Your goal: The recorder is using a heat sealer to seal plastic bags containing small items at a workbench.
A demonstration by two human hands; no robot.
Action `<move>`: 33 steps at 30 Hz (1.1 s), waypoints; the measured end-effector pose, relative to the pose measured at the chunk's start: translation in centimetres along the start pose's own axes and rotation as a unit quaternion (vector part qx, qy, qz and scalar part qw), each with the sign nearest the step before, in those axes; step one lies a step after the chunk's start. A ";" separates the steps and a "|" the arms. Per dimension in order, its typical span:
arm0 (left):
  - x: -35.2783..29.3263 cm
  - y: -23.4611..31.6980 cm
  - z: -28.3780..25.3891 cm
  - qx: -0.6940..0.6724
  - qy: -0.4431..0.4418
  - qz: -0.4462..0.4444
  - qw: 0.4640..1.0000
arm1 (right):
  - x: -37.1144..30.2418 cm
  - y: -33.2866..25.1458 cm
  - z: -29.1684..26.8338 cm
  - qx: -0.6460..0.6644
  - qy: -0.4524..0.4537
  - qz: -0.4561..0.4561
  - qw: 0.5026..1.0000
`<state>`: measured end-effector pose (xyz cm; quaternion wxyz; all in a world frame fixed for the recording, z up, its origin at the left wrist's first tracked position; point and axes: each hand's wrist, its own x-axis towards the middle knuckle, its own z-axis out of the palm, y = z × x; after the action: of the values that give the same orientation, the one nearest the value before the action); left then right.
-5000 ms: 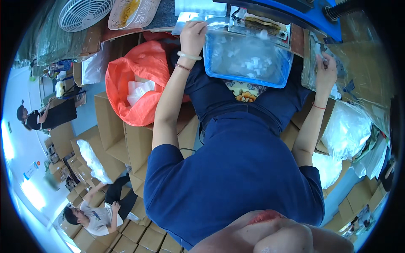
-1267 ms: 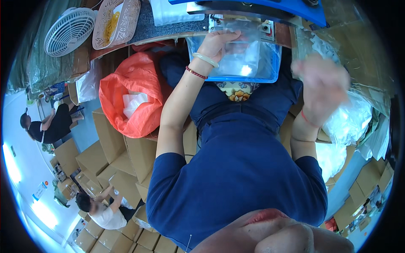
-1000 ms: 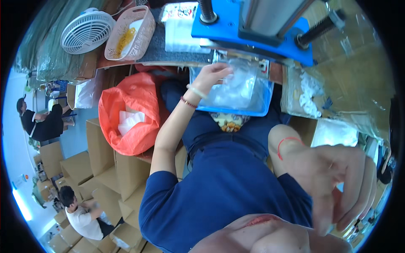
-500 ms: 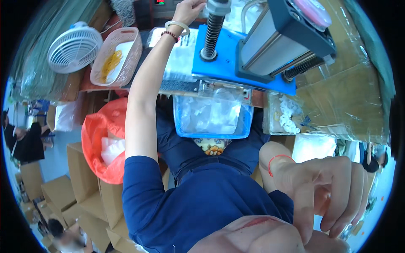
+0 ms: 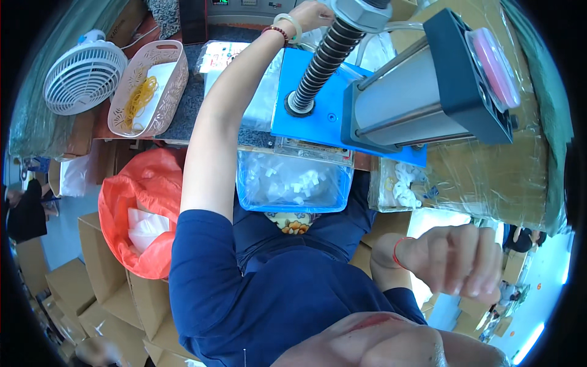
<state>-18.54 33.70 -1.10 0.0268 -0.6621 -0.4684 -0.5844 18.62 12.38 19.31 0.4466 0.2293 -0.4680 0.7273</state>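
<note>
My left arm reaches forward over the bench. My left hand [image 5: 313,14] is beside the spring-wrapped column [image 5: 330,58] of a press with a blue plate [image 5: 332,116]. Its fingertips are partly hidden by the column, so their grip is unclear. Raised at the right, my right hand [image 5: 455,260] has its fingers curled in and is slightly blurred; anything inside it is hidden. Clear plastic bags [image 5: 260,110] lie under my left forearm. Below the press, a blue bin [image 5: 293,208] above my lap holds small white plastic scraps [image 5: 293,183].
A white fan [image 5: 85,72] and a pink basket [image 5: 171,92] with yellow rubber bands [image 5: 140,101] stand at the left. Below is a red bag [image 5: 137,189] with white plastic inside. A tape-wrapped carton [image 5: 483,183] stands right of the press. Open cartons [image 5: 110,263] are at lower left.
Both hands have moved: the right drew back from close to the camera, its fingers curling more. The clear sheets over the blue bin are gone, showing white scraps. The whole view has shifted.
</note>
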 end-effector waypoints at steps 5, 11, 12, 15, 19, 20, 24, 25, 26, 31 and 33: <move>-5.1 -7.9 -5.6 0.237 -0.119 0.040 0.963 | -4.9 -0.1 -5.2 -0.113 0.003 0.137 0.984; -3.8 16.0 -12.5 0.039 0.350 0.004 0.936 | -11.3 -1.9 -11.8 -0.888 0.029 0.202 0.411; -9.8 18.1 -14.1 0.223 0.323 -0.107 0.914 | -12.5 -1.1 -13.8 -0.905 0.016 0.201 0.375; -19.6 24.3 -11.1 0.343 0.217 -0.031 0.913 | -16.1 -0.5 -18.9 -0.934 0.015 0.248 0.255; -31.7 29.2 -5.4 0.281 -0.111 -0.115 0.946 | -17.0 0.7 -20.9 -0.928 -0.028 0.247 0.277; -34.2 28.8 -3.7 0.278 -0.163 -0.222 0.920 | -16.9 1.3 -21.1 -0.926 -0.038 0.248 0.283; -32.0 27.3 -2.1 0.254 -0.187 -0.197 0.928 | -17.0 0.9 -20.9 -0.913 0.023 0.257 0.315; -29.6 26.9 -3.4 0.251 -0.148 -0.161 0.943 | -16.5 0.1 -20.2 -0.915 0.029 0.247 0.318; -27.1 26.1 -4.8 0.248 -0.108 -0.125 0.955 | -16.1 -0.2 -19.7 -0.916 0.035 0.235 0.323; -21.9 19.3 -9.5 0.438 -0.096 -0.090 0.889 | -15.8 3.3 -19.8 -0.847 0.084 0.163 0.499; -28.2 18.3 -8.9 0.457 -0.144 -0.157 0.864 | -16.8 3.3 -19.2 -0.792 0.161 0.180 0.561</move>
<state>-9.79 1.67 -11.43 0.1667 -0.5701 -0.7792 -0.1999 25.76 21.56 -3.65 0.3761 -0.4264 -0.8079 0.1547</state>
